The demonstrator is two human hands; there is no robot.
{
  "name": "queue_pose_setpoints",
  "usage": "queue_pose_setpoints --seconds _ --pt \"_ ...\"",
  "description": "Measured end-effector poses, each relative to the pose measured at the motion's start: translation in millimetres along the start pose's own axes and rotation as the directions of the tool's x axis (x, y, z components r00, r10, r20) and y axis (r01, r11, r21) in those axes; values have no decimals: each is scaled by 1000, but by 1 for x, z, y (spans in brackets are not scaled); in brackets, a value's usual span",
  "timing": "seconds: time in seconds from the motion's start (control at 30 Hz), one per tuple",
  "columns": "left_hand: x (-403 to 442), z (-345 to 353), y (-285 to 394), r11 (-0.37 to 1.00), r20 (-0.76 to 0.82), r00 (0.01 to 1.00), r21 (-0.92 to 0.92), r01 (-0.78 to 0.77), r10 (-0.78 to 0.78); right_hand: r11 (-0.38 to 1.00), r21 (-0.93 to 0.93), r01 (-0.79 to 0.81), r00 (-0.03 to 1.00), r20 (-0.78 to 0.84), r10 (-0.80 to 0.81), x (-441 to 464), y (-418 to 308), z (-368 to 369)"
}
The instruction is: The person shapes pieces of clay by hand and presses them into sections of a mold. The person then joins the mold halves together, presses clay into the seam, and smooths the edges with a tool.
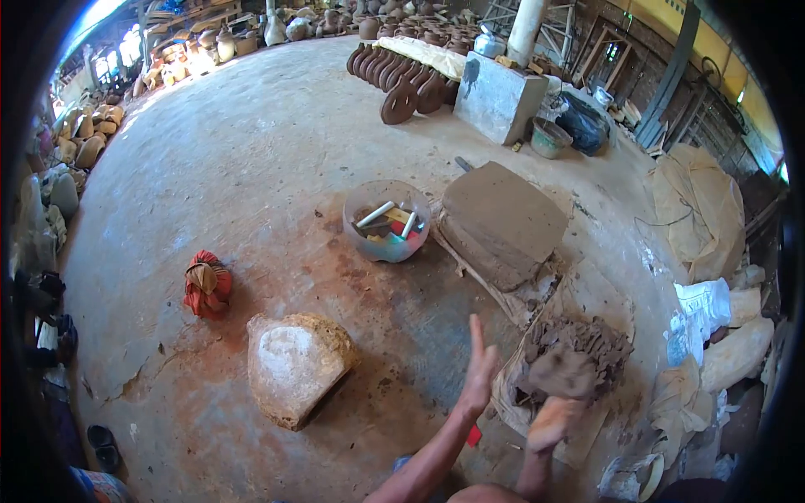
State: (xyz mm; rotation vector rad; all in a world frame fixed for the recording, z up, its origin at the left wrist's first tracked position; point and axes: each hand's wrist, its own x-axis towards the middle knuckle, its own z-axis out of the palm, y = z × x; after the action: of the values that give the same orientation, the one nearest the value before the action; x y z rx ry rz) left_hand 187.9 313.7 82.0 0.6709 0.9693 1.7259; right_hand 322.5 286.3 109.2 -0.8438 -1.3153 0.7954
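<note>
- Premises: a pottery workshop
- Raw stock: a smooth block of clay (506, 208) and a rough heap of dark clay (605, 337) at floor level
- Ware: a row of dark, flat-sided pieces (400, 101), with massed pots (423, 35) behind
- Far left: seemingly more vessels (225, 45), though glare limits inspection

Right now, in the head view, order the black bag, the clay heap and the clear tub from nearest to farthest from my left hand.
1. Clay heap, just right of your left hand.
2. Clear tub, ahead and left.
3. Black bag, far ahead, toward the right.
</note>
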Motion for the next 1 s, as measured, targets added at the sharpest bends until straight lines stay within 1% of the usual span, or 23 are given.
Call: queue_pose_setpoints --seconds 0.07,0.1,0.13,0.17,0.23,0.27,0.33,0.37,0.4,0.43,0.47,0.5,0.53,0.6,0.63,0.67,0.73,0.77,0.8,0.87,0.9,0.93,1.0 --pt "-20 -12 22 936 26 967 -262 -237 252 933 -240 -267 964 -71 258 -13 -8 19" --pt "-26 -35 23 966 16 994 233 -109 108 896 -442 52 934 339 113 -17 -30 36" --pt "-30 -50 24 975 -195 967 120 187 -162 885 -422 198 804 586 100 -9 -32 43" --pt "-35 -78 18 966 -143 963 -154 208 -231 887 -335 317 611 788 80 -1 -34 50" --pt "-57 -112 32 730 6 948 -636 250 -319 929 -311 203 673 733 98 2 -2 47" --pt "-63 -107 36 728 -2 944 -637 253 -330 946 -291 147 702 704 107 3 14 46" --pt "-73 -89 42 604 5 968 -780 160 -249 991 -30 -132 807 578 125 -25 18 93" --pt "-76 -89 44 717 -103 962 -687 116 -254 972 71 -222 835 529 152 -38 12 108" --pt "-80 -88 45 815 -210 943 -572 95 -257 986 8 -167 818 559 135 -41 -1 110" --pt "-70 -101 35 863 -193 973 -505 10 -124 993 -52 -107 800 589 117 -44 -14 112" --pt "-80 -113 17 969 -207 978 -246 -22 -30 980 -198 22 743 659 117 -57 -30 94" --pt "-90 -122 6 998 -218 974 31 -59 64 963 -251 100 713 693 106 -61 -17 86" --pt "-96 -126 6 998 -221 973 20 67 -61 961 -262 92 715 689 120 -57 -14 83" --pt "-108 -141 22 980 -179 965 9 198 -193 960 -273 -68 548 794 264 -44 -7 79" --pt "-101 -153 34 964 -203 962 -230 136 -184 961 -266 -68 560 787 258 -36 -15 75" --pt "-100 -145 38 960 -208 958 -237 148 -199 957 -278 -77 554 786 273 -44 -17 79" --pt "-93 -116 49 1000 -29 1000 -18 5 -6 956 -240 169 598 796 94 -63 -20 98" --pt "-90 -112 45 998 -183 982 47 -44 52 967 -228 116 604 789 114 -65 -8 95" --pt "-80 -114 47 997 -184 981 47 -60 68 968 -218 128 601 793 99 -57 2 100" --pt "-81 -118 52 955 -445 864 269 -125 238 967 -225 120 612 784 106 -54 12 105" --pt "-80 -130 69 950 -525 809 286 -125 265 954 -301 6 635 738 228 -47 6 107" --pt "-81 -152 85 922 -534 765 330 -204 360 951 -309 -1 629 739 241 -41 15 108" --pt "-83 -188 130 862 -571 655 413 -293 495 801 -428 418 771 633 -64 -34 55 104"
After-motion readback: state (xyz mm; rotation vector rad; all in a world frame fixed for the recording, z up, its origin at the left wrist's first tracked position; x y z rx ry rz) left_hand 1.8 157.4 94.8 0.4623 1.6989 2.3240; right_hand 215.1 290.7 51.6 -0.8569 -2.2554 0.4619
